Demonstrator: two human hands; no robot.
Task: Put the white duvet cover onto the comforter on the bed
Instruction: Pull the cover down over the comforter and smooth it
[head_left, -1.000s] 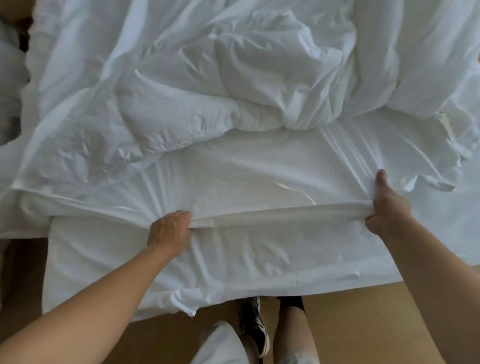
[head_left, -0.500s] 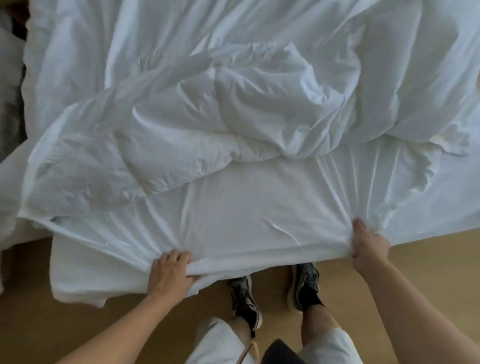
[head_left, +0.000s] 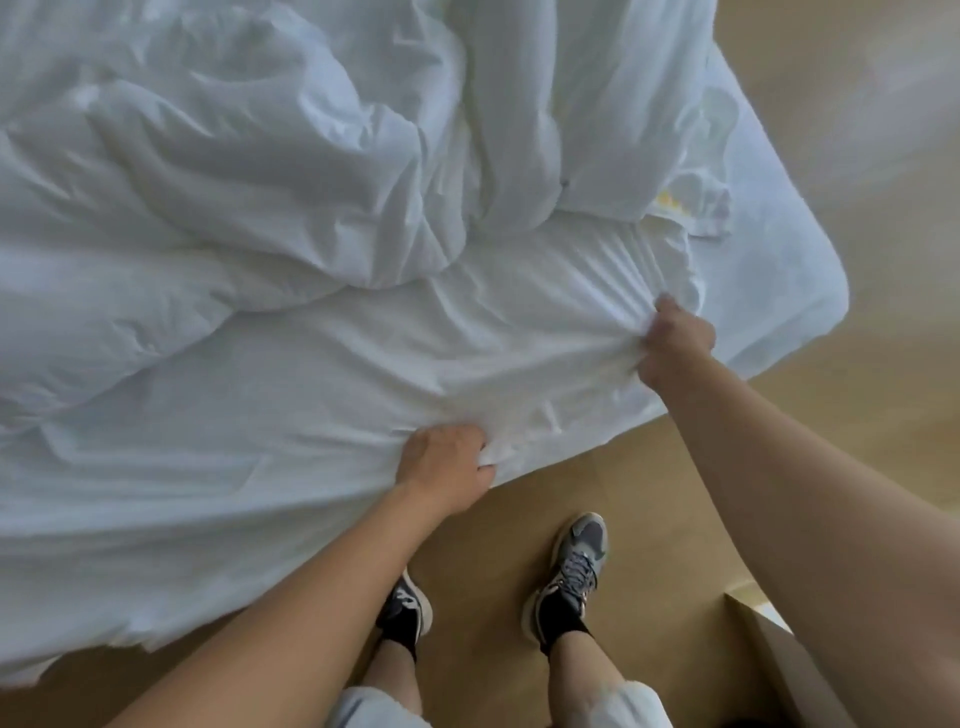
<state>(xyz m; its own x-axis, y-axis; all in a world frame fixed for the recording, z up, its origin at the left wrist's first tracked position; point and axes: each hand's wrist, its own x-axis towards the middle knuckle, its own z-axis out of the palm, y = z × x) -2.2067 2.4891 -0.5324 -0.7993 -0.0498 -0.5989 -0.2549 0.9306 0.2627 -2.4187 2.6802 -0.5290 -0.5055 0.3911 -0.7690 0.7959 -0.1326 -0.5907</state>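
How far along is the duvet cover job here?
Done: the cover lies spread over the near edge of the bed. In hand: left hand and right hand each grip its bunched fabric. Left: the comforter sits in a crumpled heap, not spread; whether it is inside the cover cannot be told.

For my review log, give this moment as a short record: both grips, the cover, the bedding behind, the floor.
left grip: holds the cover edge
right grip: holds bunched cover edge near the mattress corner
cover: fairly flat and wrinkled by the hands
heap: crumpled white bedding beyond the hands
floor: tan; two shoes on it
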